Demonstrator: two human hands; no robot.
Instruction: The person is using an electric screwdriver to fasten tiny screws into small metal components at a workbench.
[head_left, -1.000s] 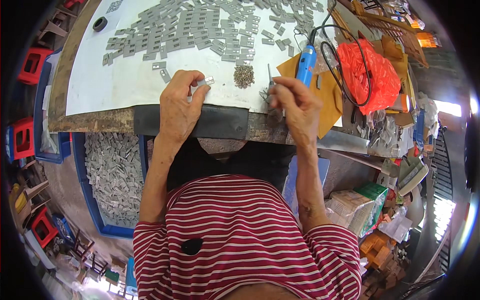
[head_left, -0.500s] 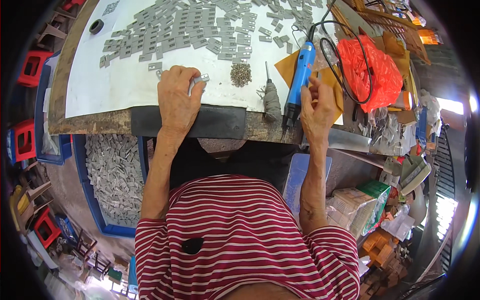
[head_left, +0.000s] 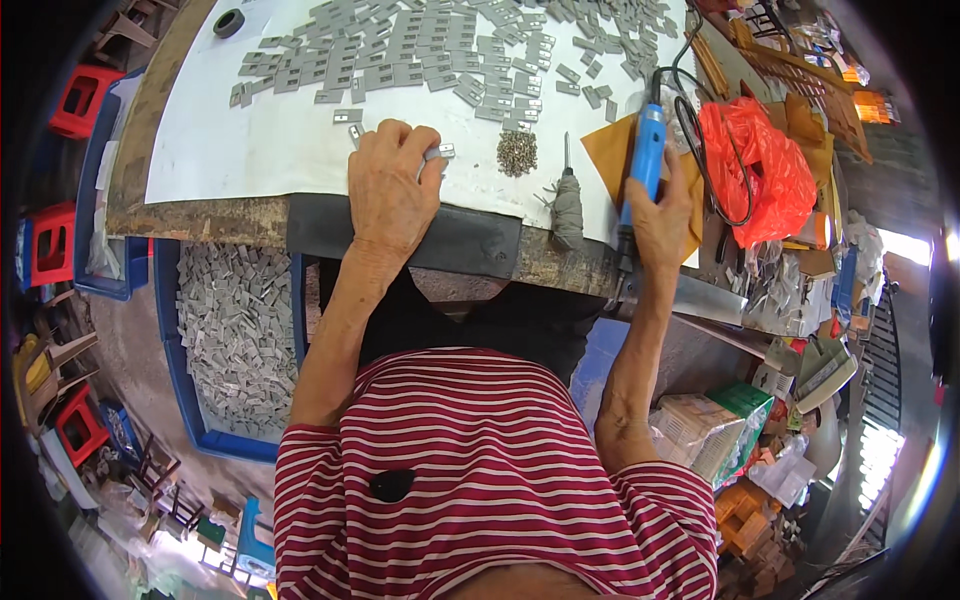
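My left hand rests at the near edge of the white sheet, thumb and fingers closed on a small grey metal pencil sharpener. Another sharpener lies just beyond its knuckles. My right hand is wrapped round a blue electric screwdriver, whose dark tip points toward me at the table edge. Between the hands sit a heap of tiny screws and a hand screwdriver with a cloth-wrapped handle. Farther back, many sharpeners are laid in rows.
A red plastic bag and a looping black cable lie right of the electric screwdriver. A black tape roll sits far left. Below the table's left side stands a blue crate full of sharpeners. Red stools stand at left.
My right hand has closed round the electric screwdriver, which it only touched with loose fingers before. My left hand still pinches the sharpener. The whole view has shifted slightly.
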